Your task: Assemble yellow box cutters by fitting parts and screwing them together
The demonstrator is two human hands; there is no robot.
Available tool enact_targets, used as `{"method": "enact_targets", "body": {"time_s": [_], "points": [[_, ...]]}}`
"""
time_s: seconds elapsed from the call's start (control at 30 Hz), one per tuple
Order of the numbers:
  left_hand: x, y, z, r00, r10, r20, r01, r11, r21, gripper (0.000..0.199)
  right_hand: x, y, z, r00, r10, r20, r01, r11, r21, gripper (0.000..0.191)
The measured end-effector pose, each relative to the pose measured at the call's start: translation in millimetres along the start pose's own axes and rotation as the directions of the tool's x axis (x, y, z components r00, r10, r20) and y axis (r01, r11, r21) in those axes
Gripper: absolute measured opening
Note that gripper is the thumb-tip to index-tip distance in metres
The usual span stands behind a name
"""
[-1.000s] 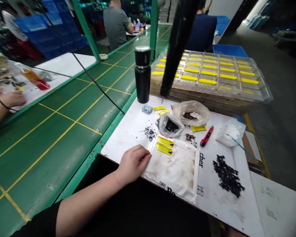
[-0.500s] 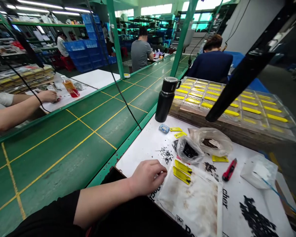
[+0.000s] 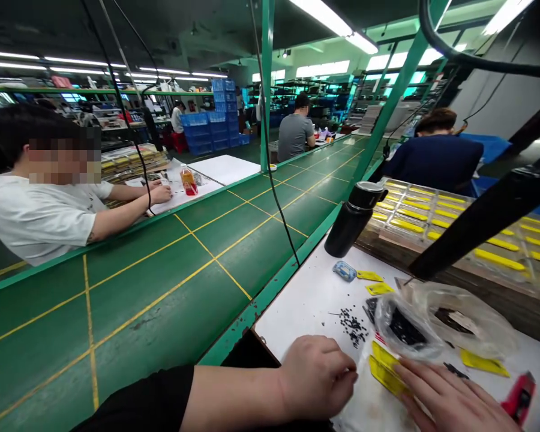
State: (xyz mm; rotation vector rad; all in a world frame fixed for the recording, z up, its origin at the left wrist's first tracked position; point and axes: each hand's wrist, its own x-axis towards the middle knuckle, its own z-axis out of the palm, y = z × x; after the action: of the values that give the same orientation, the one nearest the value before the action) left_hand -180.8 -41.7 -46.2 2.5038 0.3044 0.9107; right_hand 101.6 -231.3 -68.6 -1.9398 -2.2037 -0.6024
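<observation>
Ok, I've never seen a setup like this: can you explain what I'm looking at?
There's no machine: a camera on a person's head looks forward and down at their two bare hands. The left hand is loosely curled; I can't tell whether it holds anything. The right hand is at two yellow pieces, but whether it grips them is unclear. Also on the white table are scattered black bits, a plastic bag, a black bottle and a red knife. A green belt runs alongside.

Factory floor, green conveyor belt [image 3: 162,306], workers seated alongside, stacked blue crates [image 3: 209,132].
</observation>
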Motion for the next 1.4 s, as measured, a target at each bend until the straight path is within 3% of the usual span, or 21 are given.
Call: {"method": "enact_targets", "body": {"time_s": [0.1,0.33,0.6,0.77,0.9,1.1,1.4], "points": [[-3,3,1.8,1.0,0.024,-0.012,-0.024,0.999,0.043,0.01,13,-3,5,1.0,-0.019,0.022,0.021,0.993,-0.12,0.035],[-3,3,-1.7,1.0,-0.014,0.007,0.014,1.0,-0.016,0.008,28,-41,-28,0.967,0.069,0.245,-0.015,0.976,-0.217,0.04],[-2,3,-2.6,0.992,-0.047,0.116,0.047,0.999,-0.001,0.004,40,-64,-25,0.942,0.243,0.23,-0.193,0.957,-0.218,0.045],[0,4,-6.3,0.988,-0.055,0.143,0.057,0.998,-0.006,0.006,48,-69,-26,0.94,0.201,0.277,-0.107,0.941,-0.32,0.053],[0,3,-5.1,0.983,-0.059,0.172,0.059,0.998,0.005,0.005,62,-76,-36,0.932,0.214,0.291,-0.113,0.938,-0.328,0.048],[2,7,-9.6,0.98,-0.071,0.184,0.079,0.996,-0.036,0.01,85,-87,-55,0.875,0.353,0.332,-0.284,0.929,-0.237,0.033],[9,5,-20.0,0.954,-0.1,0.282,0.123,0.99,-0.064,0.023,93,-80,-61,0.799,0.503,0.33,-0.472,0.864,-0.174,0.021]]}}
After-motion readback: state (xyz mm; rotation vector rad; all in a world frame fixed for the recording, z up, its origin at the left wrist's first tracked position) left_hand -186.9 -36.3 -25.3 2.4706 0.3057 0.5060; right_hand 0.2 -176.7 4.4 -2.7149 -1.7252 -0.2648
